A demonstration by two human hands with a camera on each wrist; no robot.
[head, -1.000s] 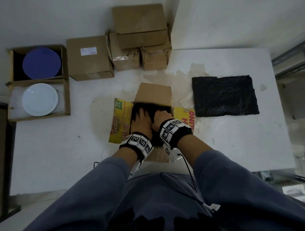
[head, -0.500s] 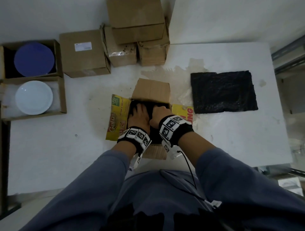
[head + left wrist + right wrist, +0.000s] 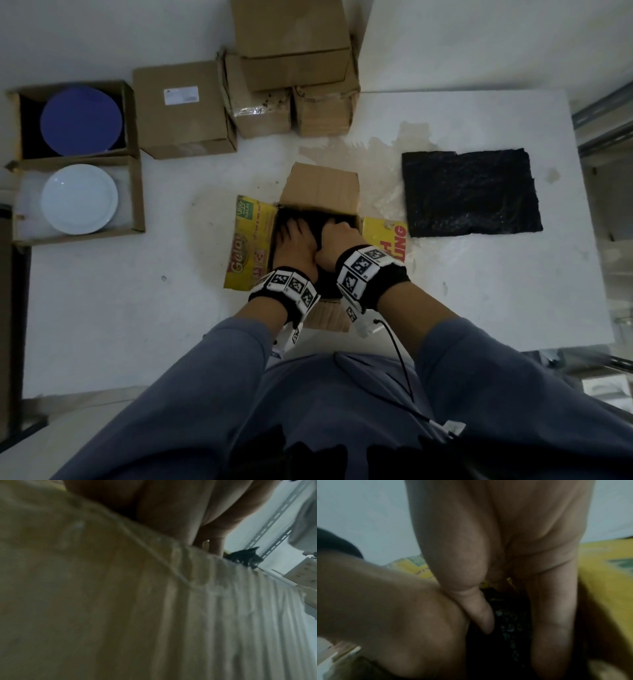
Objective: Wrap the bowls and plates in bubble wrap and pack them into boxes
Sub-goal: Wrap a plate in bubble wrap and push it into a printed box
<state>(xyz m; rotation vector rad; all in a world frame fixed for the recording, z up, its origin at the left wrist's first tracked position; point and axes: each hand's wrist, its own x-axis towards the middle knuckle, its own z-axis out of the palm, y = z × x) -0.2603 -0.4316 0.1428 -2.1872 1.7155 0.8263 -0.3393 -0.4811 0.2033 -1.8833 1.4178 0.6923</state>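
An open cardboard box (image 3: 322, 185) with yellow printed flaps (image 3: 250, 240) sits on the white table in front of me. Inside it lies a bundle wrapped in black bubble wrap (image 3: 317, 226). My left hand (image 3: 296, 233) rests flat on the bundle with its fingers spread. My right hand (image 3: 339, 233) reaches down at the bundle's right side. In the right wrist view its thumb (image 3: 484, 615) and straight fingers lie against the black wrap (image 3: 508, 622). What the bundle holds is hidden. The left wrist view is mostly filled by a cardboard flap (image 3: 120, 601).
A flat sheet of black bubble wrap (image 3: 469, 192) lies to the right of the box. At far left, two open boxes hold a blue plate (image 3: 81, 120) and a white plate (image 3: 79, 198). Several closed cartons (image 3: 181, 106) stand at the back. The table's right edge is near metal shelving.
Both hands stay in the box on the black bundle. Only the head view has shifted slightly.
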